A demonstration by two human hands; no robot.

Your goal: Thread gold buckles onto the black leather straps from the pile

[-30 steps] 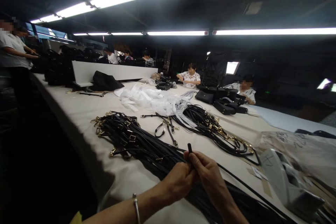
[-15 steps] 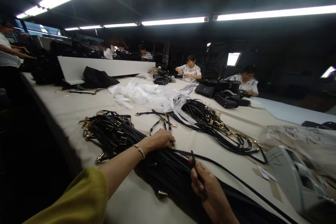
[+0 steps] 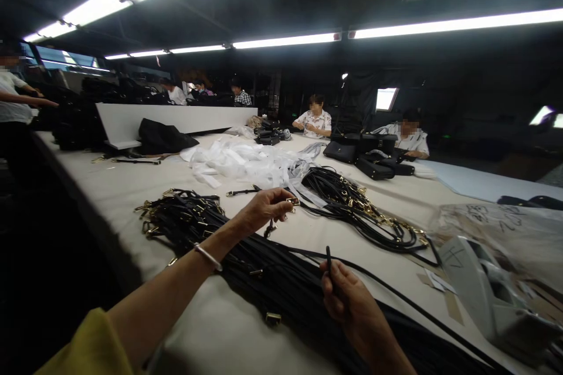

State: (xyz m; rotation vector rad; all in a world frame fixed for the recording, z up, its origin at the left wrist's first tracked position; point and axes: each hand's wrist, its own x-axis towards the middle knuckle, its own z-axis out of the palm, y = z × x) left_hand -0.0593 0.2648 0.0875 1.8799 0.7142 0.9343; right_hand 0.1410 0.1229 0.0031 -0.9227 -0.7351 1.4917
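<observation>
Pinched in my left hand [image 3: 267,208] is a small gold buckle [image 3: 292,202], raised above the table. My right hand [image 3: 347,293] is closed on the end of a black strap [image 3: 328,256], whose tip points up between thumb and fingers. Below both hands lies a long bundle of black straps [image 3: 285,272], its gold-buckled ends [image 3: 185,211] heaped on the left. Beyond my left hand sits a coiled pile of black straps with gold clasps [image 3: 365,205]. How the held strap runs below my right hand is hidden.
White wrapping strips [image 3: 246,158] lie mid-table. A grey tape dispenser [image 3: 475,287] and a plastic bag [image 3: 488,231] are at the right. Black bags [image 3: 373,161] are stacked near a seated co-worker [image 3: 409,137]. A white board [image 3: 176,116] stands at the back left.
My left hand has lifted off the strap bundle, up and away, with the gold buckle in its fingers. My right hand has barely moved and keeps hold of the strap end.
</observation>
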